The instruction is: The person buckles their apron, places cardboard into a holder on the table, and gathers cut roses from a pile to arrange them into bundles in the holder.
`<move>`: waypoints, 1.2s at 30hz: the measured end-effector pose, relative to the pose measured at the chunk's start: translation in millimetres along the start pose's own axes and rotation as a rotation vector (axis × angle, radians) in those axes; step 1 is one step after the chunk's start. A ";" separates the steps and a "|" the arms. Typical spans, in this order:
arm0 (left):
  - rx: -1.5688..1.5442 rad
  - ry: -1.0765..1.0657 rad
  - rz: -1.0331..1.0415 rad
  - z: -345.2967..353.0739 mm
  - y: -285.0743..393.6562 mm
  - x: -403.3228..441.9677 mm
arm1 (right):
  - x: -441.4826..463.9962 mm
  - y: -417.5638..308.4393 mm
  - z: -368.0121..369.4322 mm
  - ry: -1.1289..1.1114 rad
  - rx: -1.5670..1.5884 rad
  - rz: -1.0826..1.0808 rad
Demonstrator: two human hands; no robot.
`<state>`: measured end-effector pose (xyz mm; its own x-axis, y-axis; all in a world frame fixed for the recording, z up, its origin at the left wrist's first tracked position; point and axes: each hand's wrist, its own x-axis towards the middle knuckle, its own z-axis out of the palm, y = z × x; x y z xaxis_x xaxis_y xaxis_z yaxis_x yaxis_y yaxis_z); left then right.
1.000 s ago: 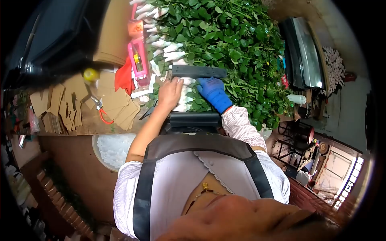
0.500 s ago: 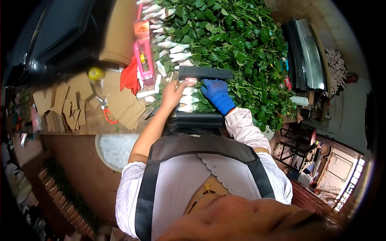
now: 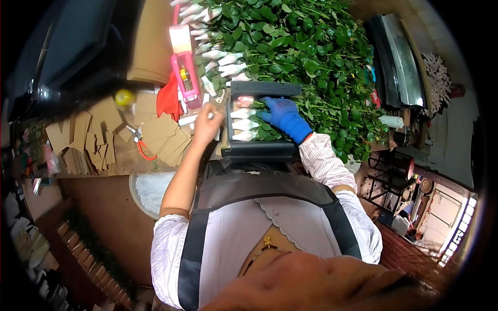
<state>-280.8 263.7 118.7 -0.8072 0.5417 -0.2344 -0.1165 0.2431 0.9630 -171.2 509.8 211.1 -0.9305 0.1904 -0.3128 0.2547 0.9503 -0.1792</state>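
Note:
A black tray [image 3: 230, 124] with a ridged dark bar at its far side holds a row of flower buds. Nearest the bar lies a bare pink rose bud [image 3: 245, 102]; below it are several buds in white sleeves [image 3: 245, 125]. My right hand [image 3: 284, 117], in a blue glove, is at the pink rose's stem just right of the bud, thumb and fingers around it. Left of the tray is my left hand [image 3: 208, 124], bare, with its fingers pinched together on something small and whitish that I cannot make out.
Leafy stems [image 3: 311, 65] cover the right of the table, sleeved buds along their left edge. A pink tape dispenser [image 3: 185, 78], red cloth [image 3: 168, 101], red-handled scissors [image 3: 141, 142], cardboard pieces [image 3: 85, 140] and a yellow roll [image 3: 124, 97] lie left. A white-filled tub [image 3: 150, 189] is below.
My left hand has moved left, away from the row. The bud nearest the bar, white-sleeved at first, now shows bare and pink. My right hand has stayed by the stems.

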 end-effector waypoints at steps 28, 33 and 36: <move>-0.018 -0.260 -0.081 26.9 37.5 -32.6 | -4.5 -7.2 18.9 -0.163 -0.153 -0.013; -0.405 -0.113 -0.226 19.6 40.1 -43.1 | -7.1 -9.7 10.0 -0.187 -0.165 0.017; -0.522 0.120 -0.221 -22.7 55.9 -43.8 | -13.6 -10.4 1.7 -0.161 -0.098 0.029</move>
<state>-265.2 235.3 185.8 -0.7875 0.4207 -0.4503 -0.5355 -0.1055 0.8379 -160.7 496.9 215.6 -0.8671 0.1836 -0.4630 0.2465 0.9660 -0.0786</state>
